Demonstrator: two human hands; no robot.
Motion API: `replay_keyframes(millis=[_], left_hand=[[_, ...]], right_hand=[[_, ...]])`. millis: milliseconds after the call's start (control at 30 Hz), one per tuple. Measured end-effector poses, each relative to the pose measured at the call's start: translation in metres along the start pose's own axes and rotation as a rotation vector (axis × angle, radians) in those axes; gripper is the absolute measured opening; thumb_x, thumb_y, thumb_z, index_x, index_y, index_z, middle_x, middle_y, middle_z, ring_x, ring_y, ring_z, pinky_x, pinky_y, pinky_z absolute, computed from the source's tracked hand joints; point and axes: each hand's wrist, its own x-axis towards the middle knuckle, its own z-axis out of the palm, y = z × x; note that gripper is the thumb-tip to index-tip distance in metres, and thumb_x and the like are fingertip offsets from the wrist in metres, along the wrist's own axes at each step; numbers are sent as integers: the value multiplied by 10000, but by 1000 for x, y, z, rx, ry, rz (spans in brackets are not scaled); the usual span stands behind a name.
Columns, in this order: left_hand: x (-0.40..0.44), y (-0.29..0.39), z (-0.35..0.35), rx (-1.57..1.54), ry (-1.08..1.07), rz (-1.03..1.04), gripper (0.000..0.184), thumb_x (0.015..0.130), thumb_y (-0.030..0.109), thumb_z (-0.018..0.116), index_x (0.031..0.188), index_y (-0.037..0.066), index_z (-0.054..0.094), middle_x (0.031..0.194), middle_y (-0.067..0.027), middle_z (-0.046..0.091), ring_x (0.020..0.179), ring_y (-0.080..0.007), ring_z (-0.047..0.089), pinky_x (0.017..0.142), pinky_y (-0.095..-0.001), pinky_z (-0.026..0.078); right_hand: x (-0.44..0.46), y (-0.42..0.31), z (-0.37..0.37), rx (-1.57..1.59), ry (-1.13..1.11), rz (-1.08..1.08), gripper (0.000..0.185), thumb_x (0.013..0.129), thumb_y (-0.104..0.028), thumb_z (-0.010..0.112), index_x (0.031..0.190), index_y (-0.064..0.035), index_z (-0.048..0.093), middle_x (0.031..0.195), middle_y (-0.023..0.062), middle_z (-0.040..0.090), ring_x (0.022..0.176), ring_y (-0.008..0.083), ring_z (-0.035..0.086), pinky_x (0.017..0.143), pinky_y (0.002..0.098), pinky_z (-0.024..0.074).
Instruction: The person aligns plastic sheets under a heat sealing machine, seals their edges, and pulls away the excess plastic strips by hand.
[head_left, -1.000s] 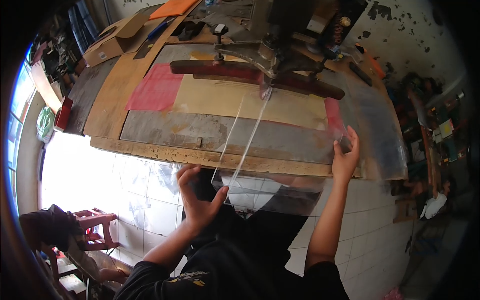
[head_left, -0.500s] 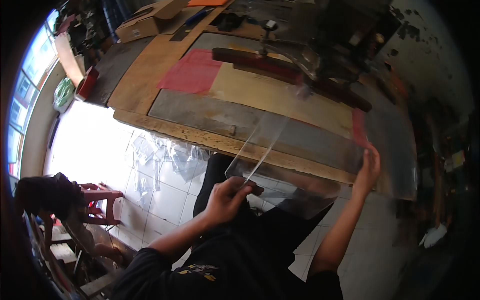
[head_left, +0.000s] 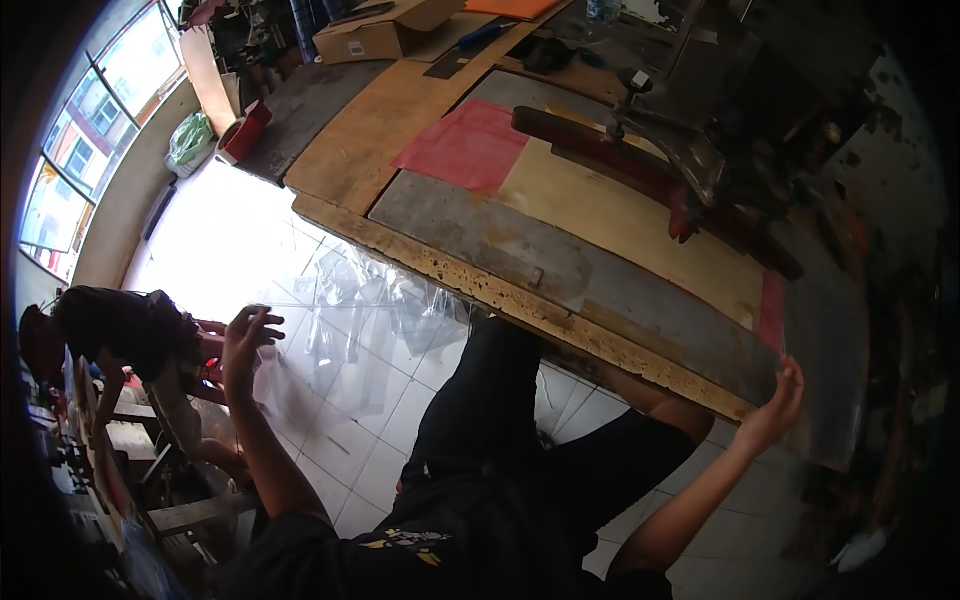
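My left hand (head_left: 250, 345) is held out to the left above the floor, its fingers apart and nothing gripped in them. Just right of and below it, a blurred clear plastic sheet (head_left: 300, 405) hangs or falls over the tiles; its exact edges are hard to make out. Several clear plastic pieces (head_left: 385, 310) lie on the floor beyond. My right hand (head_left: 772, 408) is at the table's front right corner, fingers stretched up beside clear plastic sheeting (head_left: 825, 410) on the table end.
A press with a long dark red bar (head_left: 640, 165) stands over the worktable (head_left: 470, 225), above yellow and red sheets. A cardboard box (head_left: 365, 38) and a tape roll (head_left: 243, 132) are at the far left. Another person (head_left: 135, 340) bends down at the lower left.
My left hand has swung left from my lap and let go of the clear plastic sheet. My right hand stays by the table corner. The view has turned left.
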Motion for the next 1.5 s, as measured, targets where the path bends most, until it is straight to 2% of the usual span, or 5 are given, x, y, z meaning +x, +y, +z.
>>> replay_keyframes(millis=[567,700,900,1267,1500], left_hand=[[72,-274,262,989,-421,286,467,974,264,717,1422,133,706,1564,-171,603,1295,-403,665,1111,-516,522],[20,-324,291,905,-702,22,223,933,280,640,946,149,820,962,-202,791,926,-451,750,839,-547,615],[-53,-334,275,795,-854,-88,294,912,360,773,1119,166,848,1110,-164,811,1068,-368,768,908,-484,618],[69,-52,202,370,735,461,543,1143,220,537,1606,-38,419,1606,-247,496,1528,-400,436,1271,-486,331],[38,154,269,252,519,1071,534,1151,353,479,1470,-54,611,1413,-238,685,1379,-385,608,1189,-501,428]], right_hand=[[-6,-6,3,-58,-3,-14,347,1110,-279,645,1281,18,703,1259,123,739,1224,195,646,1153,356,427],[-7,-6,4,-77,10,-7,349,1113,-282,645,1281,20,701,1265,125,739,1230,197,650,1152,354,431],[-10,-7,6,-76,-22,2,318,1118,-243,644,1274,30,692,1268,136,743,1229,208,667,1132,350,464],[-15,-25,23,-510,-184,-132,298,1093,-284,680,1225,-21,726,1250,86,741,1211,235,660,1118,364,446],[-16,-28,24,-504,-170,-119,280,1088,-272,683,1204,-22,731,1236,92,739,1207,237,660,1111,368,452]])
